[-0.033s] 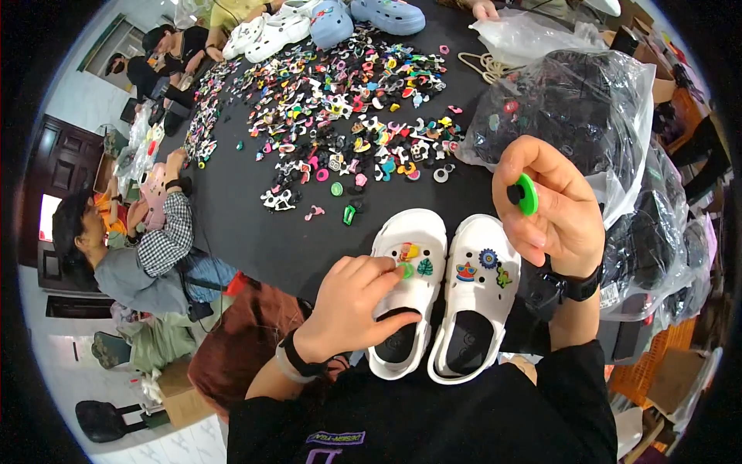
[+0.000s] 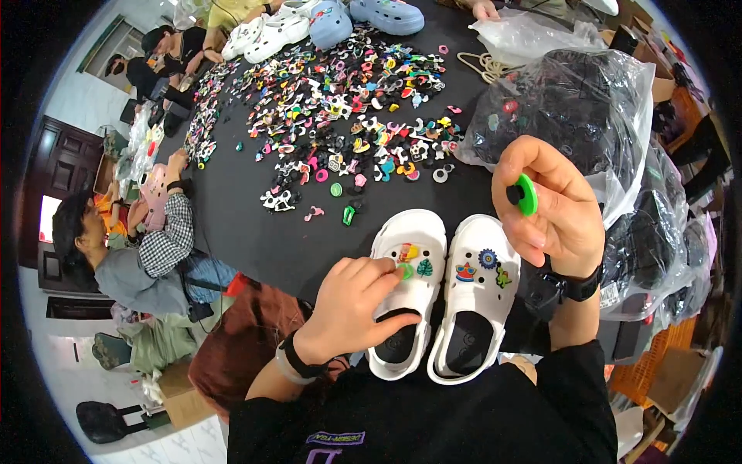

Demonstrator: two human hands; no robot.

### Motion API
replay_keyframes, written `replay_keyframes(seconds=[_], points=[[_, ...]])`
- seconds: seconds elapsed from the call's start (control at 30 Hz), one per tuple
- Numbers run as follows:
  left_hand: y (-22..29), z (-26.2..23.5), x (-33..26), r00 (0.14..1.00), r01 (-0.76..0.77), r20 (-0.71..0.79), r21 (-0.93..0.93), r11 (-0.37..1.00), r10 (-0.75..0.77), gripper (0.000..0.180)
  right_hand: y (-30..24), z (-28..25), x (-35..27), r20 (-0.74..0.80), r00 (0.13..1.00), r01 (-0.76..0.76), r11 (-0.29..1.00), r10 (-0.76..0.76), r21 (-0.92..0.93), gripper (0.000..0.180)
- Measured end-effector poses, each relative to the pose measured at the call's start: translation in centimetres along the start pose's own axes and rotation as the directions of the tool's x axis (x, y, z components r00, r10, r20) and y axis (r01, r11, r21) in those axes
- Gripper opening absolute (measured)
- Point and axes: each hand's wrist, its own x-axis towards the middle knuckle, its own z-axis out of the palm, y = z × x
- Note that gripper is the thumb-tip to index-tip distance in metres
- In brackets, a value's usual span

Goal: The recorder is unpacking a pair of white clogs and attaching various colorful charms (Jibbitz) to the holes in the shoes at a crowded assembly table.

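A pair of white clogs stands side by side at the table's near edge. The left clog bears a red-and-yellow charm, a green leaf charm and a round green charm. My left hand lies over its side, fingertips touching the round green charm and thumb stretched apart across the shoe's opening. On the right clog sit a blue gear-like charm, a charm with sunglasses and a green dinosaur-like charm. Raised above it, my right hand pinches a round green shoe charm with a black stud.
Loose shoe charms are heaped over the dark table. White clogs and blue clogs stand at the far edge. Plastic-wrapped dark goods crowd the right. A co-worker sits at left holding a pink clog.
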Motion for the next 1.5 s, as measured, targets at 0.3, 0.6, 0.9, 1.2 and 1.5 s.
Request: replay_keyframes(seconds=[0.3, 0.6, 0.9, 1.2, 1.5], points=[[0.0, 1.9, 0.3, 0.998, 0.004, -0.069, 0.151, 0.989, 0.007, 0.045, -0.4, 0.4, -0.1, -0.097, 0.994, -0.045, 0.999, 0.043, -0.018, 0.027], [0.1, 2.2, 1.8, 0.998, 0.062, -0.01, 0.198, 0.978, -0.061, 0.038, -1.0, 0.9, -0.1, -0.119, 0.992, -0.046, 0.995, 0.036, -0.085, 0.021], [0.0, 2.4, 1.0, 0.995, -0.042, -0.073, 0.243, 0.969, 0.061, 0.041, -1.5, 1.0, -0.2, -0.086, 0.996, -0.012, 0.992, 0.001, -0.123, 0.022], [0.5, 2.5, 0.9, 0.996, -0.067, -0.038, 0.264, 0.962, 0.08, 0.032, -1.7, 1.0, -0.4, -0.105, 0.994, -0.024, 0.991, 0.01, -0.132, 0.021], [-0.1, 1.3, -0.4, 0.993, -0.111, 0.064, 0.243, 0.964, 0.098, 0.035, -1.8, 0.7, -0.4, -0.097, 0.995, -0.023, 0.983, 0.005, -0.181, 0.02]])
